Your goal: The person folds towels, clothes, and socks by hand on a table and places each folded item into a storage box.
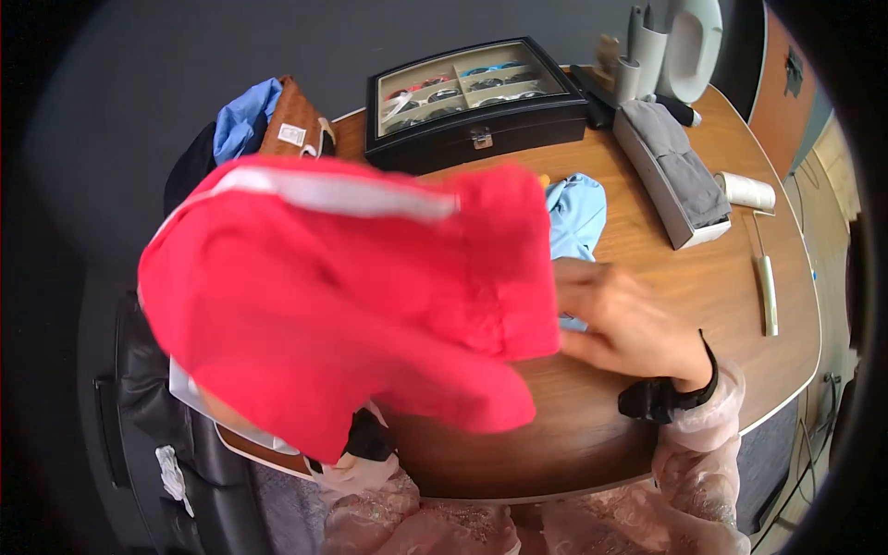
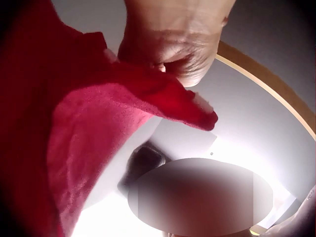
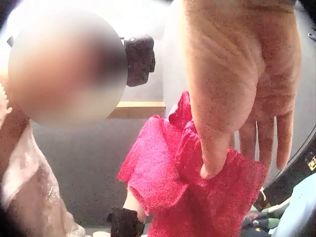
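Observation:
A red garment (image 1: pixel 351 296) with a white stripe along its upper edge hangs raised over the left part of the table, blurred in the head view. My left hand (image 2: pixel 173 44) grips its edge with curled fingers in the left wrist view; the garment hides that hand from the head camera. At the garment's right-hand hem is my right hand (image 1: pixel 624 319), blurred, its fingertips right at the cloth. The right wrist view shows its fingers straight and its thumb over the red cloth (image 3: pixel 207 197). Behind the hem lies a light blue cloth (image 1: pixel 578 217).
A black glasses case (image 1: pixel 476 139) with a clear lid stands at the back. To the right are a box of grey cloth (image 1: pixel 675 166), a lint roller (image 1: pixel 768 296) and a white roll (image 1: pixel 746 191). A brown basket (image 1: pixel 294 120) with blue cloth sits back left.

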A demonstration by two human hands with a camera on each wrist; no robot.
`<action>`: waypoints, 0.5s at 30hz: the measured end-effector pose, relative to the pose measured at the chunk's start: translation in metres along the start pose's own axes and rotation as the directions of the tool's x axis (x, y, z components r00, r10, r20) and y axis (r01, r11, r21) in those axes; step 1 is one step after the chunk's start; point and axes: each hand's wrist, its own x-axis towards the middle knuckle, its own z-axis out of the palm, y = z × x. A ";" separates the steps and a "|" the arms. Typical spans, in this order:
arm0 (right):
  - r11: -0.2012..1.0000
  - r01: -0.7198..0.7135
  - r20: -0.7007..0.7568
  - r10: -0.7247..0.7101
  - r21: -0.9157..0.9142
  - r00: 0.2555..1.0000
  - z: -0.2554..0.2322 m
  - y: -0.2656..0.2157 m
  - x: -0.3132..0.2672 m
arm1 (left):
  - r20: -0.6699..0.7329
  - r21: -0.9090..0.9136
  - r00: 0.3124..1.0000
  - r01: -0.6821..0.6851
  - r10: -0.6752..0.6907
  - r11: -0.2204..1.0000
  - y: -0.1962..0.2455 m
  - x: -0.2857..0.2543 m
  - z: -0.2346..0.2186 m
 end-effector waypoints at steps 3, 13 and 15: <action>0.997 0.070 -0.164 -0.065 0.024 0.984 -0.011 -0.005 -0.003 | -0.050 0.167 0.999 0.021 -0.013 0.986 -0.041 0.012 0.013; 0.910 0.011 -0.884 0.398 0.413 0.245 -0.008 0.019 0.009 | -0.076 0.260 0.951 0.310 -0.301 0.915 0.000 0.073 -0.017; 0.907 0.025 -0.876 0.399 0.421 0.271 0.000 0.010 -0.008 | -0.029 0.381 0.939 0.326 -0.342 0.865 0.003 0.072 -0.019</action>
